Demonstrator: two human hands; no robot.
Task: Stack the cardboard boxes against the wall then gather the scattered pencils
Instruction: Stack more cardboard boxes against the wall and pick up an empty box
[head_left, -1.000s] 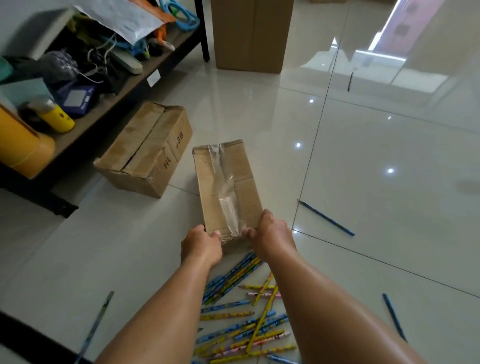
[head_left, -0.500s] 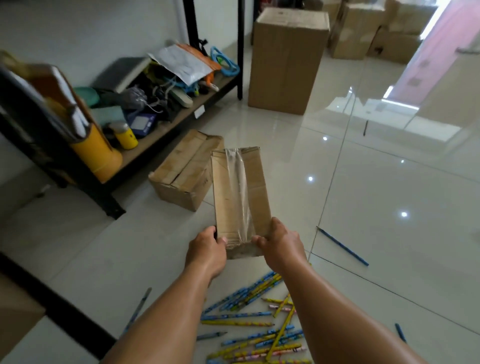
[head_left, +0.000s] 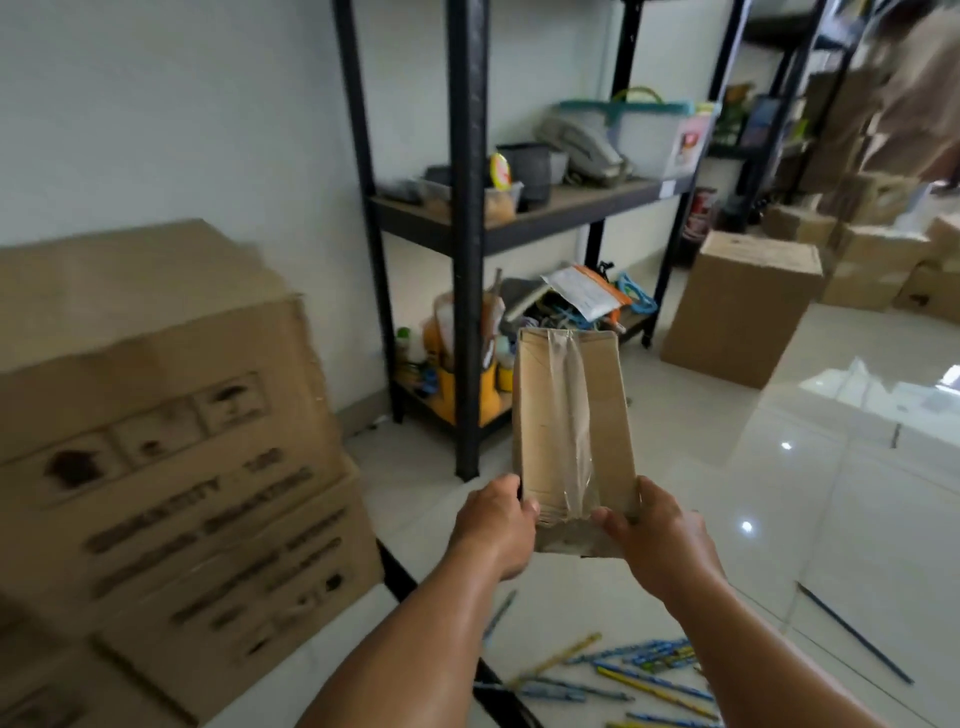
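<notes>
A small taped cardboard box (head_left: 571, 421) is up in the air in front of me, held lengthwise. My left hand (head_left: 496, 525) grips its near left corner and my right hand (head_left: 657, 535) grips its near right corner. Two large printed cardboard boxes (head_left: 156, 441) stand stacked against the white wall at the left. Several blue and yellow pencils (head_left: 628, 670) lie scattered on the tile floor below my arms, and one long blue pencil (head_left: 857, 634) lies apart at the right. The other small box from earlier is out of view.
A black metal shelf rack (head_left: 467, 260) full of clutter stands against the wall straight ahead. A tall cardboard box (head_left: 743, 306) sits on the floor beyond it, with more boxes (head_left: 883, 260) piled at the far right. Glossy floor tiles (head_left: 857, 467) spread to the right.
Both hands have lifted the small box off the floor. My view has swung up and left, bringing the stacked boxes and wall into sight; the other small box has left the frame.
</notes>
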